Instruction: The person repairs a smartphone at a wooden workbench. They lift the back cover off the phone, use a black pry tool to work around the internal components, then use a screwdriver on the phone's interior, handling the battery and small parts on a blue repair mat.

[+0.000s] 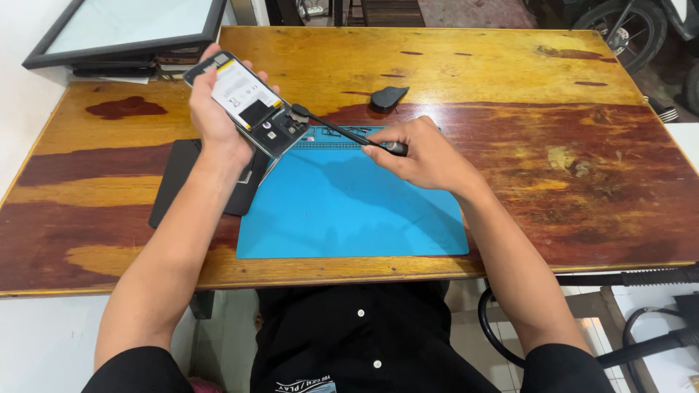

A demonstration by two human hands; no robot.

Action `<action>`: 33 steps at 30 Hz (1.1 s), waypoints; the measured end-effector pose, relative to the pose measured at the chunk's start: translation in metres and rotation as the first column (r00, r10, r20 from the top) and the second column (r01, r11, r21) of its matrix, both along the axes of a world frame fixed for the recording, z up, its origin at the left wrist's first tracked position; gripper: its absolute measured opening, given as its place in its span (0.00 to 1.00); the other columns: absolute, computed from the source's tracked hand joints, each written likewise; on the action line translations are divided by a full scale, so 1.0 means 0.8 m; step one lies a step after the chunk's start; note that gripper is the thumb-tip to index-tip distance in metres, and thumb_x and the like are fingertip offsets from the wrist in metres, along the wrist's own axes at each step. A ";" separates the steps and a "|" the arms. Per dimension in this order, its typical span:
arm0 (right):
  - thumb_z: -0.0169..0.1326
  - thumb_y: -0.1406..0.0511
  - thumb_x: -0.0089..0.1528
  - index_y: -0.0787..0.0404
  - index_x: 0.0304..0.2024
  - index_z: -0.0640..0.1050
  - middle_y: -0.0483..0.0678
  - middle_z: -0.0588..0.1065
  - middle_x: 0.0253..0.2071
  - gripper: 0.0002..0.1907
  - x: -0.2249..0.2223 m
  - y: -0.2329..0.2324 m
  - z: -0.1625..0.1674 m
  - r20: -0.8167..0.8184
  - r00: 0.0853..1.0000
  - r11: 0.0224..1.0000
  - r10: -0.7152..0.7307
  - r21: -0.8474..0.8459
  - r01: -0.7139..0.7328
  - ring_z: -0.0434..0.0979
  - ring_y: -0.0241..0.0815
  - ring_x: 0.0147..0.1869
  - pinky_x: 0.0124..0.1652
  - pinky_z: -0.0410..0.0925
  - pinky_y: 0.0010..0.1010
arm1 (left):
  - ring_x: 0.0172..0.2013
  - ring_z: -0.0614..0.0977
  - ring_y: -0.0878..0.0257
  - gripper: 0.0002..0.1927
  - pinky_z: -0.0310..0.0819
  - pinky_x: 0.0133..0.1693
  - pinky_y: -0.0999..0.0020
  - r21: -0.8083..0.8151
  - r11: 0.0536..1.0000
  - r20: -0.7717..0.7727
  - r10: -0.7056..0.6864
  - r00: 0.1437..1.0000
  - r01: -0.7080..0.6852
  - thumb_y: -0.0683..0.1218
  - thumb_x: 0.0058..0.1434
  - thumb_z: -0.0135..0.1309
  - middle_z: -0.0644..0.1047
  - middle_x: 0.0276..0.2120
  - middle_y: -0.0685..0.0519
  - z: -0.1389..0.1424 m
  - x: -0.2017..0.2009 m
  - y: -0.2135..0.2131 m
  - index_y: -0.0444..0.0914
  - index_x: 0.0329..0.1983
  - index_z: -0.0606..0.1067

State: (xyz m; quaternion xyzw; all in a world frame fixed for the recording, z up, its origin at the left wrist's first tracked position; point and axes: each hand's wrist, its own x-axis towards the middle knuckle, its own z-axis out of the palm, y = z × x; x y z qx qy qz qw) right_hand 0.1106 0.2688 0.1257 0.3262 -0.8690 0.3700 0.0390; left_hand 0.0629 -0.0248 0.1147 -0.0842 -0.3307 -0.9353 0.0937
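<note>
Smartphone (246, 102), its back cover off and its pale battery and dark circuit parts showing, is being held tilted above the far left corner of the blue work mat (349, 204). Left hand (215, 109) is gripping it from underneath, fingers curling around the far edge and thumb side against the near edge, so the open back is facing the camera. Right hand (422, 154) is hovering over the mat's far edge, its fingers pinching closed around the handle of a thin black tool (342, 132). That tool is reaching left from the hand, and its tip is sitting at the phone's lower end, seemingly touching the circuit area, though the contact is too small to be sure of. Left of the mat, partly under the phone and wrist, a flat black panel (178, 182) is lying on the wooden table (510, 94). Beyond the mat, a small black pick-shaped piece (387, 97) is resting on the wood. Far to the mat's left rear, a dark-framed screen (124, 29) is lying on the tabletop.
</note>
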 end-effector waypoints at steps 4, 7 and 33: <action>0.57 0.61 0.67 0.64 0.33 0.81 0.45 0.63 0.14 0.13 0.003 -0.005 -0.002 -0.026 0.999 1.000 -0.026 0.017 0.026 0.55 0.33 0.18 0.21 0.52 0.32 | 0.46 0.81 0.51 0.23 0.81 0.48 0.46 0.058 0.998 -0.029 -0.024 0.999 0.026 0.54 0.69 0.39 0.76 0.47 0.46 -0.003 -0.001 0.003 0.37 0.61 0.67; 0.57 0.61 0.67 0.64 0.39 0.82 0.46 0.66 0.15 0.11 0.005 -0.012 -0.008 -0.082 0.996 1.000 -0.016 0.005 0.017 0.57 0.35 0.17 0.21 0.54 0.33 | 0.45 0.80 0.52 0.21 0.80 0.48 0.49 0.011 0.997 -0.050 -0.070 0.996 0.071 0.55 0.68 0.42 0.75 0.45 0.48 -0.011 0.001 0.009 0.38 0.57 0.70; 0.58 0.64 0.66 0.66 0.45 0.83 0.52 0.75 0.20 0.11 0.009 -0.036 -0.017 -0.161 0.983 0.988 -0.090 -0.140 0.067 0.68 0.36 0.19 0.22 0.62 0.31 | 0.39 0.83 0.54 0.34 0.82 0.41 0.59 -0.067 0.990 -0.067 -0.126 0.990 0.121 0.64 0.71 0.32 0.78 0.39 0.44 -0.013 0.000 -0.001 0.37 0.66 0.69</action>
